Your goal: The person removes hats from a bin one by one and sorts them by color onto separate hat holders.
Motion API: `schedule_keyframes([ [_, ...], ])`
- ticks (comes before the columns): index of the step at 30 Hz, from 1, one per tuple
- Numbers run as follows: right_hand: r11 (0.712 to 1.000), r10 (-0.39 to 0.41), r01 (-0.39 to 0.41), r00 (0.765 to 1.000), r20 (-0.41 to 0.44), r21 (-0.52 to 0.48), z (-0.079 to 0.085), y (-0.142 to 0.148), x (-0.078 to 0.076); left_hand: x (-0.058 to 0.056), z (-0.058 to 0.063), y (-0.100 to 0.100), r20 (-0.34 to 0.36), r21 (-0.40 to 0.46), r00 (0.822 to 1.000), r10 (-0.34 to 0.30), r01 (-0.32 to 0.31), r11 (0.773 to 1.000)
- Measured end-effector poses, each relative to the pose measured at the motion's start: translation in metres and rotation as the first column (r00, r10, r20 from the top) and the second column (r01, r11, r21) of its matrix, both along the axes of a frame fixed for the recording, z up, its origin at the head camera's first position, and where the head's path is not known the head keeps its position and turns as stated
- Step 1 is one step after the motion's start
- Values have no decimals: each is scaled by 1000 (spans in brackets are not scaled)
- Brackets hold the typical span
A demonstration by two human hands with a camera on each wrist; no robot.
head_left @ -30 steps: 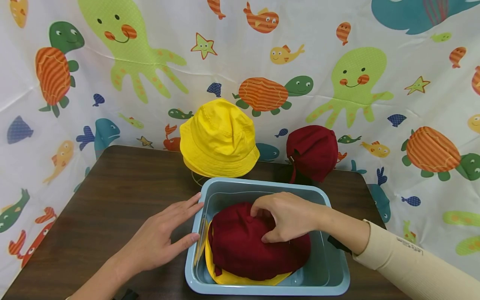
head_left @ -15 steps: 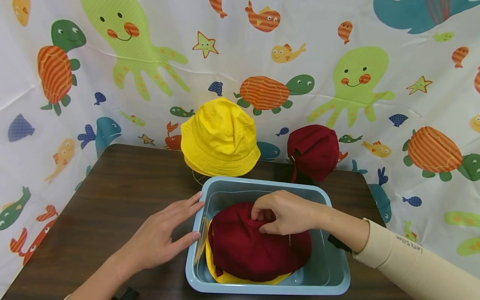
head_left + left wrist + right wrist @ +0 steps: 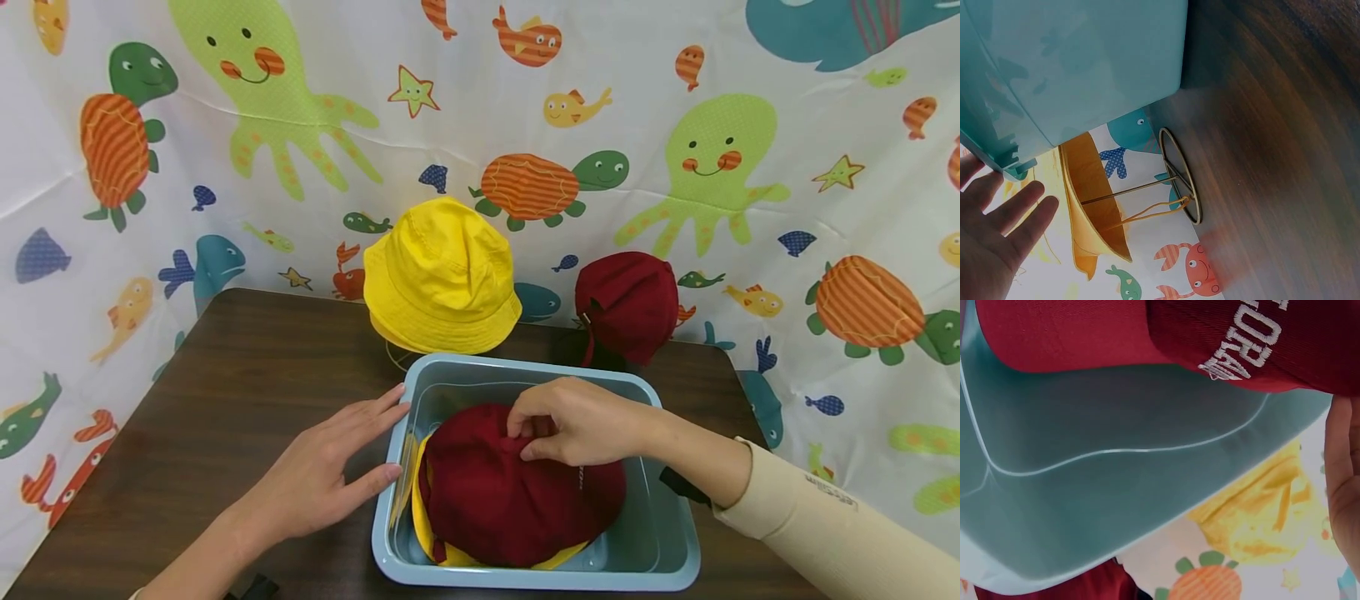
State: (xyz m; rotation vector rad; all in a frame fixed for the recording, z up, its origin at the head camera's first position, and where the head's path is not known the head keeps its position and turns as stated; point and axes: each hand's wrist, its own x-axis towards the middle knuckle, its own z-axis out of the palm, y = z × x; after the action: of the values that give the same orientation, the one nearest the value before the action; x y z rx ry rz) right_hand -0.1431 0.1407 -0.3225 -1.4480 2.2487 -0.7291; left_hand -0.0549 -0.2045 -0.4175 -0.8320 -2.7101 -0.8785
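A dark red baseball cap [image 3: 510, 500] with white lettering lies in a light blue plastic basin [image 3: 675, 533], over a yellow hat [image 3: 422, 508] whose edge shows at its left and bottom. My right hand [image 3: 581, 421] pinches the cap's crown at the top between thumb and fingers. In the right wrist view the lettered front of the cap [image 3: 1247, 344] and its brim stand out above the basin floor. My left hand [image 3: 330, 467] rests with straight, spread fingers against the basin's left rim; in the left wrist view its fingertips touch that rim.
Behind the basin a yellow bucket hat [image 3: 442, 283] sits on a wire stand [image 3: 1179, 175]. Another dark red cap [image 3: 630, 304] stands at the back right. All are on a dark wooden table [image 3: 247, 375], with a sea-animal curtain [image 3: 315, 50] behind.
My right hand has drawn its thumb and fingers together on the cap's crown, and the cap has shifted slightly, its crown pulled up a little. My left hand stays at the rim.
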Motion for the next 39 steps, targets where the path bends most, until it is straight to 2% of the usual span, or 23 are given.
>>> schedule_keyframes([
  [8,1000,-16,16,1000,15,-21,9,5,3,0,-2,0,-23,-3,1000,-4,3,1000],
  [19,996,-21,25,999,44,-86,21,12,3,0,-3,0,1,3,1000,5,-5,1000],
  [29,994,-49,54,997,52,-99,32,19,5,0,-2,1,11,10,1000,8,-8,1000],
  [39,986,-98,100,995,22,-133,44,28,7,-1,-1,1,13,11,1000,7,-7,1000],
])
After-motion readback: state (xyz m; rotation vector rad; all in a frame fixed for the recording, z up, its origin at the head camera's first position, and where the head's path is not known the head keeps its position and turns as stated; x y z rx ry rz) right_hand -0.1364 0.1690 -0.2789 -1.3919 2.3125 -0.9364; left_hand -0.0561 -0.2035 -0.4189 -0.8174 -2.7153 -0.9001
